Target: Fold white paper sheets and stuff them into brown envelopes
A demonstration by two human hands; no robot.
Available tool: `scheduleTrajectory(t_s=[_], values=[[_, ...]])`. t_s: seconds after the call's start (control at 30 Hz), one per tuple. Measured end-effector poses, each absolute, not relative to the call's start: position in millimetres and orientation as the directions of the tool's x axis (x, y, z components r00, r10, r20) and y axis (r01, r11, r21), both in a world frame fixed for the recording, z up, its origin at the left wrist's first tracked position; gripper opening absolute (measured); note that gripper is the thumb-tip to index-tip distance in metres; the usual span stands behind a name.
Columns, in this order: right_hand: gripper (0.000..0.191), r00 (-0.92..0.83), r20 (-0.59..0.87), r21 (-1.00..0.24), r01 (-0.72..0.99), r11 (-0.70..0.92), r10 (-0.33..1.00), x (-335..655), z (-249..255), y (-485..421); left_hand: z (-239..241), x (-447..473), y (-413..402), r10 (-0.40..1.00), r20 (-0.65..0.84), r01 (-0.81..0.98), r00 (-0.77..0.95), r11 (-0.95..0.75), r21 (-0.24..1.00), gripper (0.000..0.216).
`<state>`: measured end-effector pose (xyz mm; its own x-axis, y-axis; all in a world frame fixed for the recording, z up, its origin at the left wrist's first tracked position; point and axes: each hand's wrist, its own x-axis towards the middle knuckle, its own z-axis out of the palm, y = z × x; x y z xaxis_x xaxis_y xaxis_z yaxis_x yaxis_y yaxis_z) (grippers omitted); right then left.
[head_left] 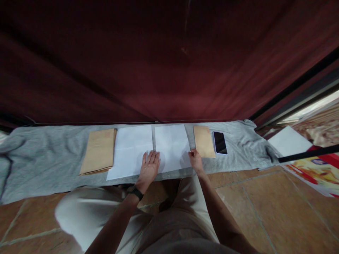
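Shirt (pixel 182 234) | white sheet (pixel 171 144): long axis forward | left grip (pixel 149 168) flat, right grip (pixel 195 161) pinching edge

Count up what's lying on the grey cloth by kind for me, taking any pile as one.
White paper: 2, the left white sheet and the right white sheet
Brown paper: 2, the left brown pile and the right brown piece
Phone: 1
Total: 5
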<state>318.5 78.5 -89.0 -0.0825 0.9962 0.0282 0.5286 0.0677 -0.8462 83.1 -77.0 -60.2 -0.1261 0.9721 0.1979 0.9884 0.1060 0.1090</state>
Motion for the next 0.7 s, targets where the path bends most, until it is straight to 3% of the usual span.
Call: scheduleTrajectory(t_s=[0.2, 0.7], values=[[0.024, -0.104, 0.025, -0.836, 0.543, 0.078, 0.994, 318.9, -91.6, 80.8, -53.1, 62.1, -60.9, 0.986, 0.113, 0.992, -0.123, 0.119, 0.044, 0.051], [0.023, -0.138, 0.033, -0.820, 0.562, 0.106, 0.990, 318.1, -89.7, 81.4, -42.4, 77.0, -78.4, 0.971, 0.057, 0.971, -0.231, 0.226, 0.079, 0.049]])
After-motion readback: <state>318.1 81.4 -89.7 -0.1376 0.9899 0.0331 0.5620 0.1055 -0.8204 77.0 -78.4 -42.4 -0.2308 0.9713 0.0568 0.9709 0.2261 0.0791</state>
